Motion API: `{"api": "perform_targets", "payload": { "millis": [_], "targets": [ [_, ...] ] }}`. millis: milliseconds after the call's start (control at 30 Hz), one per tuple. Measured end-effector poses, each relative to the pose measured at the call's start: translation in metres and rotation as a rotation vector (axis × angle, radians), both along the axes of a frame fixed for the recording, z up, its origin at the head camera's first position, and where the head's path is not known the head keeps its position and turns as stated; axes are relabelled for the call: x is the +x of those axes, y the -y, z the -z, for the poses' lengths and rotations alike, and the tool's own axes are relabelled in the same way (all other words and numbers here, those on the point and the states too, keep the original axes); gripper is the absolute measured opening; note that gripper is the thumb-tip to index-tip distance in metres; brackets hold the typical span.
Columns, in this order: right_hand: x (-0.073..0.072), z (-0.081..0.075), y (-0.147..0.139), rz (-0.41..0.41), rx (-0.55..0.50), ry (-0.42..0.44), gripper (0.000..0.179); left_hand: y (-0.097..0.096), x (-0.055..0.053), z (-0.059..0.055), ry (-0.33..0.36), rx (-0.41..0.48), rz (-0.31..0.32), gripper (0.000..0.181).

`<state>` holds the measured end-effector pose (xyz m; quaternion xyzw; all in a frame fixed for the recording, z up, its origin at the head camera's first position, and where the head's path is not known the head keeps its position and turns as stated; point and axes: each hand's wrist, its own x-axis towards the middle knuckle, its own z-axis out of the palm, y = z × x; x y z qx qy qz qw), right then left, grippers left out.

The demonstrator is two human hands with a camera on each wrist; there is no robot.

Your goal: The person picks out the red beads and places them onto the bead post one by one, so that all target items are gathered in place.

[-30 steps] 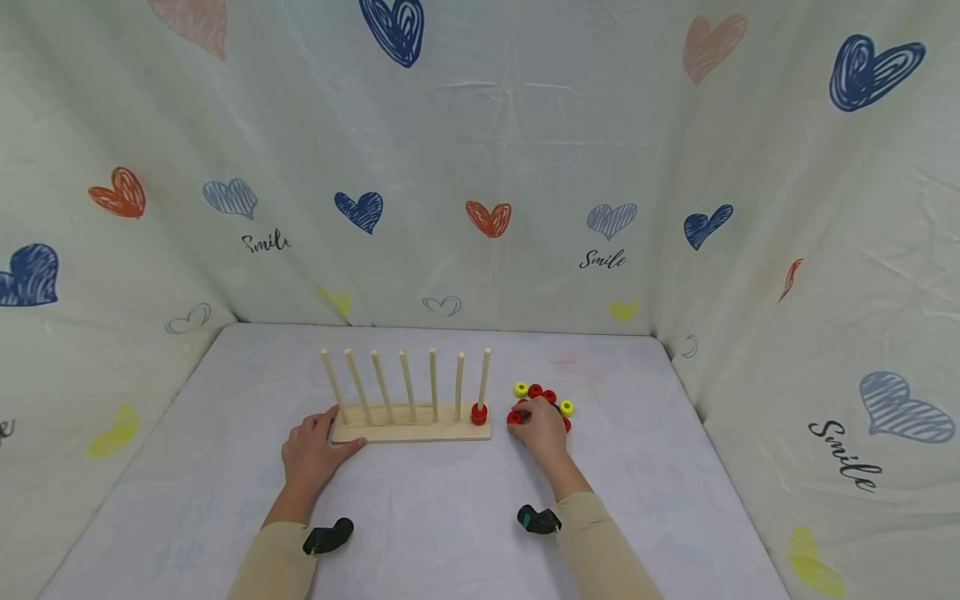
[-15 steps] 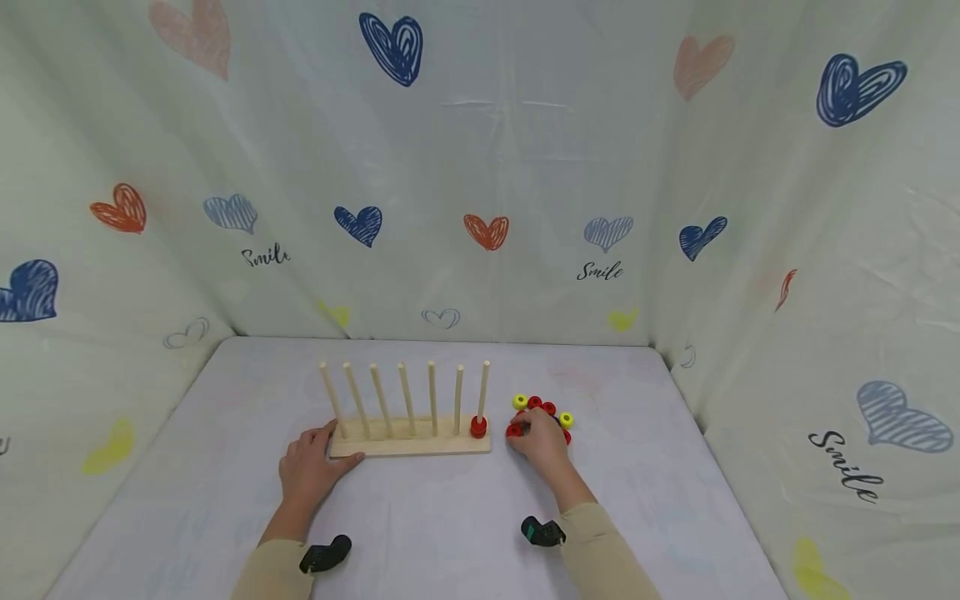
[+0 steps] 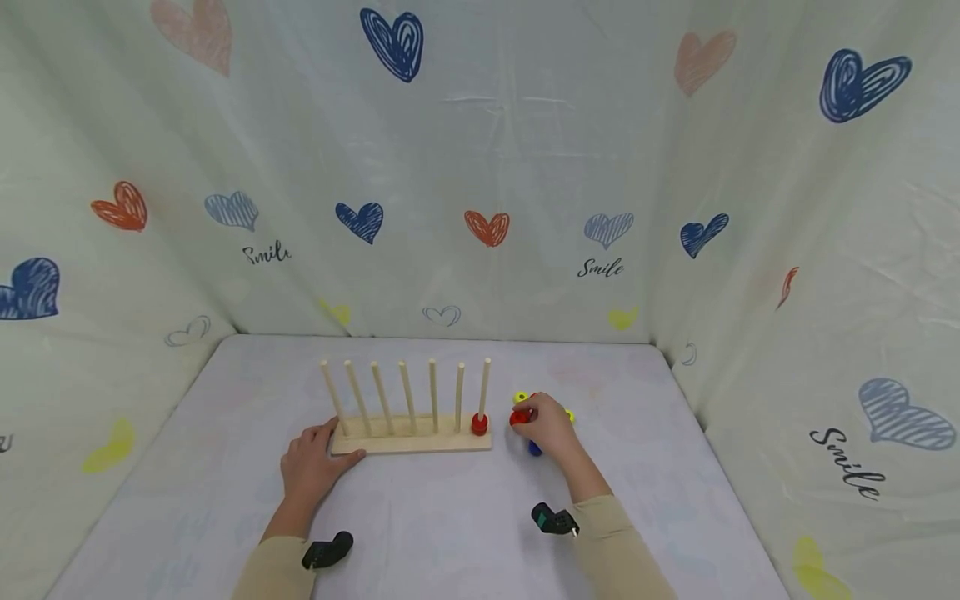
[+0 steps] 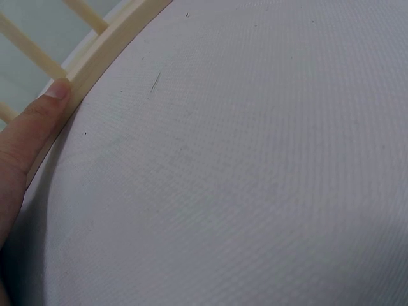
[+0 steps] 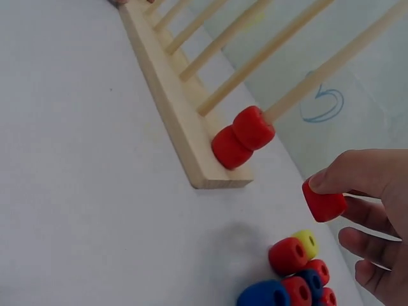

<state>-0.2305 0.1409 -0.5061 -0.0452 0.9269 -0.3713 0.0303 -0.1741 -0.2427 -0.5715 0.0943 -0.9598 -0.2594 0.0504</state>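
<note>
A wooden peg rack (image 3: 420,446) with a row of upright pegs stands on the table, its rightmost peg bearing two red beads (image 5: 233,148). My left hand (image 3: 309,462) grips the rack's left end, thumb along the front edge; the left wrist view shows the thumb (image 4: 48,108) on the base close to a peg. Between thumb and fingers, my right hand (image 3: 552,432) pinches a red bead (image 5: 325,203), held above the table to the right of the rack. Below it sits a cluster of loose beads, among them a blue bead (image 5: 264,295) and a yellow bead (image 5: 306,241).
The white-covered table (image 3: 420,525) ends at a hanging curtain (image 3: 412,150) printed with hearts, which also encloses both sides. Black wrist cameras stick out from the sleeves, the left camera (image 3: 328,551) and the right camera (image 3: 553,519). My right hand hides part of the bead cluster in the head view.
My right hand has lifted a red bead from the cluster and shifted slightly up and right, uncovering a blue bead. The left hand keeps its place on the rack; the head view tilted slightly.
</note>
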Motion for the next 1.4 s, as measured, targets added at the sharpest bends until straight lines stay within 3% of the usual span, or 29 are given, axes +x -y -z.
{"api": "perform_targets", "payload": {
  "millis": [733,1000,1400],
  "targets": [
    [0.009,-0.06,0.004,-0.027,-0.077,0.054,0.028,0.002,0.001,-0.002,0.006,0.001,0.016,0.09],
    [0.011,-0.077,0.005,-0.041,-0.099,0.001,0.027,0.001,-0.002,0.0,-0.002,0.001,0.003,0.091],
    [0.01,-0.096,0.007,-0.067,-0.15,-0.008,0.028,0.0,-0.002,0.0,-0.011,0.003,-0.001,0.091]
  ]
}}
